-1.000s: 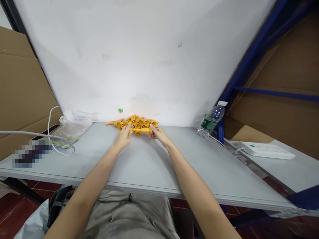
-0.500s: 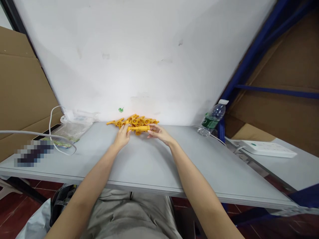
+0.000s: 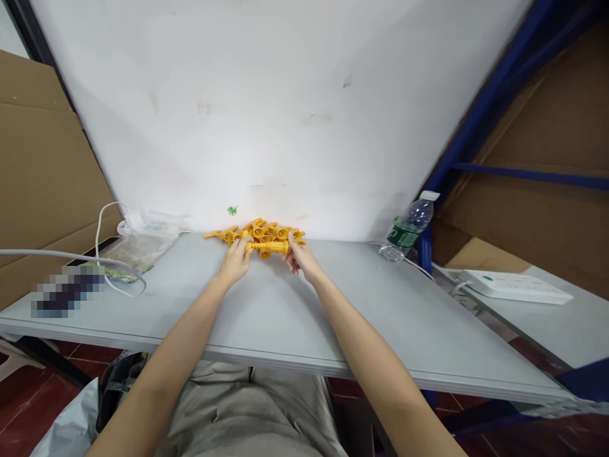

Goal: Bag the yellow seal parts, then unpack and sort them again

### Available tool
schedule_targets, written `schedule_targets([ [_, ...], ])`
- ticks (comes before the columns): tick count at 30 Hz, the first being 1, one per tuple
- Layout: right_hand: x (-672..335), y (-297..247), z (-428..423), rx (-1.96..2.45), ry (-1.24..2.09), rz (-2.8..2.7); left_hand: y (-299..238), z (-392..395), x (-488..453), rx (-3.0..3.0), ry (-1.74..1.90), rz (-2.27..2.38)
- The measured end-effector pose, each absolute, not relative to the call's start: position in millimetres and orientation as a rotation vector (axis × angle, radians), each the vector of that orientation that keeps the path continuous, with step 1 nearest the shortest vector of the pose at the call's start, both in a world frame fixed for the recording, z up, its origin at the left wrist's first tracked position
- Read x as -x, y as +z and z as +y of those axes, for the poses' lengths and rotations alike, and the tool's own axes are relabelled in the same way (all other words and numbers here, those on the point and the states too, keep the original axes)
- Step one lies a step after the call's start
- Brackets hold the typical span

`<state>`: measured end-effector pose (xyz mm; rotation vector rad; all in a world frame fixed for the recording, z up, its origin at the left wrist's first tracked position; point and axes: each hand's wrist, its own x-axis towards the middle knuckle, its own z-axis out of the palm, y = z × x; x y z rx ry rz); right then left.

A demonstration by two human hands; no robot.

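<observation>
A yellow plastic piece [image 3: 272,247], narrow and ringed at its left part and wider at its right, lies level between my two hands. My left hand [image 3: 234,260] is closed round its thin left end, with the fingertips partly hiding it. At the wide right end, my right hand [image 3: 302,260] grips with the thumb above and the other fingers curled below. Just behind is a pile of several similar yellow plastic pieces [image 3: 257,230] with hollow flared ends, lying against the white wall panel.
The grey table [image 3: 285,311] holds a plastic bag [image 3: 143,251] and a white cable [image 3: 114,261] on the left. On the right, a water bottle [image 3: 410,227] leans by the blue frame [image 3: 440,184]. A white power strip [image 3: 516,287] lies beyond it.
My right hand has turned and closed round the wide end of the yellow piece, its thumb now on top. The left hand keeps its hold, and the view has shifted slightly.
</observation>
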<state>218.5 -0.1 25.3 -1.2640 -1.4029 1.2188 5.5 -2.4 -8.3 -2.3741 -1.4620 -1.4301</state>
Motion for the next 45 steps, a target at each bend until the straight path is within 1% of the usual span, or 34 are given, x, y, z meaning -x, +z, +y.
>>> schedule_targets([
  [3,-228,27,2,1.259,1.234,-1.442,-11,0,-5,2.364,-1.451,-1.491],
  [8,-241,26,4,0.964,1.237,-1.667,-13,3,-3,2.355,-1.486,-1.469],
  [10,-242,24,4,0.912,1.210,-1.690,-14,5,-1,2.352,-1.503,-1.435],
  [16,-235,20,6,0.953,1.204,-1.617,-14,9,2,2.398,-1.548,-1.401],
  [28,-228,26,0,0.975,1.158,-1.530,-16,7,-3,2.293,-1.675,-1.373],
  [45,-211,25,-1,1.126,1.106,-1.369,-16,5,-5,2.276,-1.648,-1.292],
])
